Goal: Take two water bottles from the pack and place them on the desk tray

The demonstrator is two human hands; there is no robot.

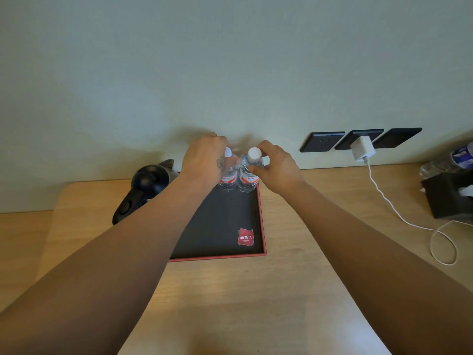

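Note:
Two small clear water bottles with white caps and red labels stand upright side by side at the far end of a black desk tray (220,226) with a red rim. My left hand (204,160) wraps the left bottle (228,179) from above and hides most of its cap. My right hand (275,166) grips the neck and shoulder of the right bottle (247,179), whose cap shows between my fingers. Both bottle bases rest on the tray. The bottle pack is not in view.
A black hair dryer (143,190) lies left of the tray. Wall sockets (358,139) hold a white charger (362,148) whose cable (399,213) loops across the wooden desk. At the right edge sit a black tissue box (450,196) and another bottle (455,160).

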